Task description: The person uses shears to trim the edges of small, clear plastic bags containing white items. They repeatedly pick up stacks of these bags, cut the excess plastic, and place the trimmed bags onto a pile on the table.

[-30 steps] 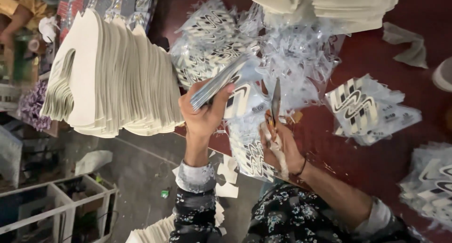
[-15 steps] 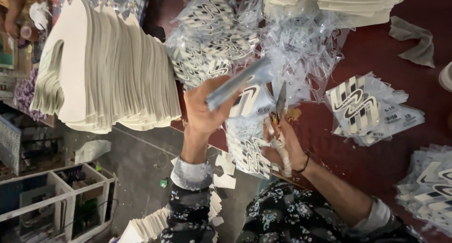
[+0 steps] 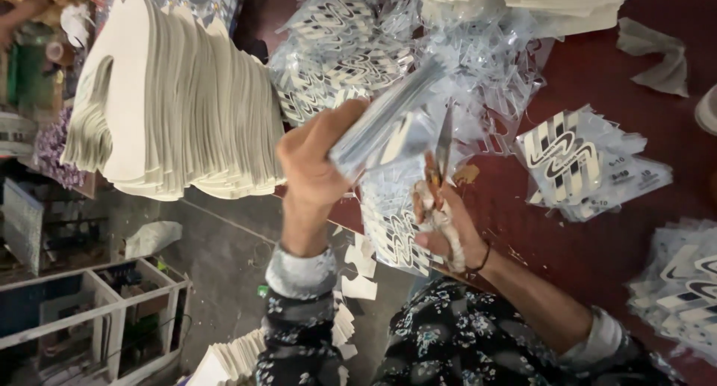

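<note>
We grip a thin stack of clear printed film sheets (image 3: pixel 388 128) in our left hand (image 3: pixel 317 165), fingers closed round its lower edge and holding it tilted above the table. Our right hand (image 3: pixel 441 225) is closed through the handles of the scissors (image 3: pixel 442 150), with the blades pointing up and meeting the stack's right edge. We judge the step in hand to be trimming the film; the next move calls for a steady left grip and blades kept on the cut line, clear of the left fingers. Under the hands lies another pile of printed sheets (image 3: pixel 396 229) at the near edge of the dark red table (image 3: pixel 597 251). More printed pieces (image 3: pixel 582 165) lie to the right. A tall stack of cream cut-outs (image 3: pixel 172 109) stands to the left, tangled film offcuts (image 3: pixel 478 57) beyond. A white shelf frame (image 3: pixel 97 311) stands on the grey floor (image 3: pixel 224 266).
</note>
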